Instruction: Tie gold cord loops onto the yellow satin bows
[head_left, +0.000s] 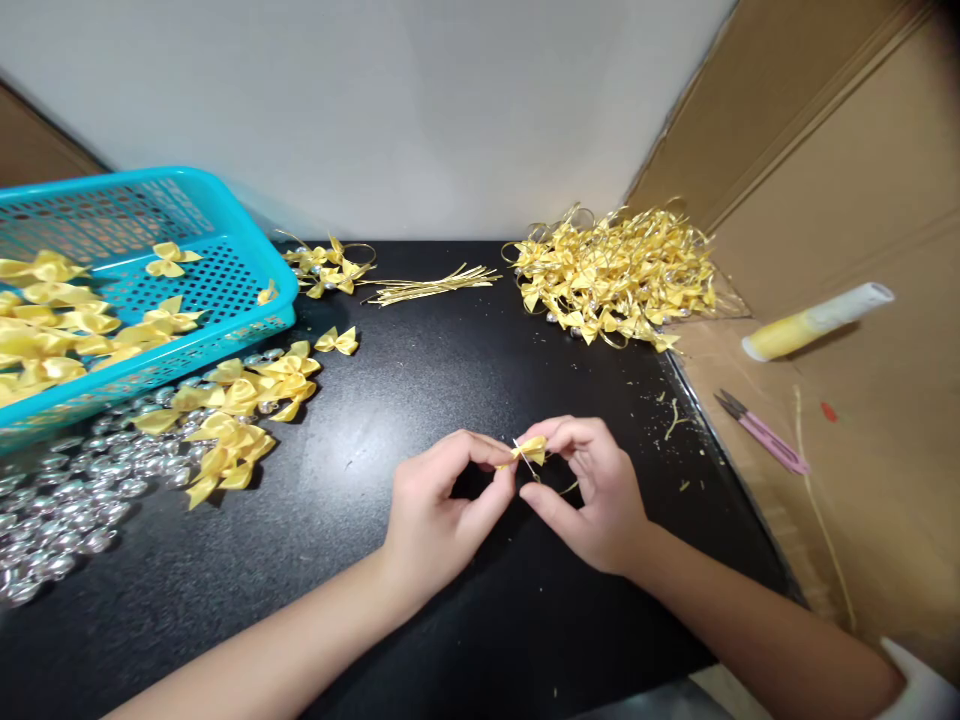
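Just above the front middle of the black table, a small yellow ribbon bow is held between my hands. My left hand pinches its left end between thumb and fingers. Curled around the bow's right side is my right hand, its fingertips at the ribbon and its thumb lower down. A thin pale strand or needle crosses the bow; which it is I cannot tell. Below it, a thin gold cord shows beside the right fingers. The inner fingers of both hands are partly hidden.
A turquoise basket of yellow bows stands left, beside silver beads and loose bows. Gold cords lie at the back, with a finished-looking bow pile right. Pink-handled snips and a yellow-white tube rest on cardboard.
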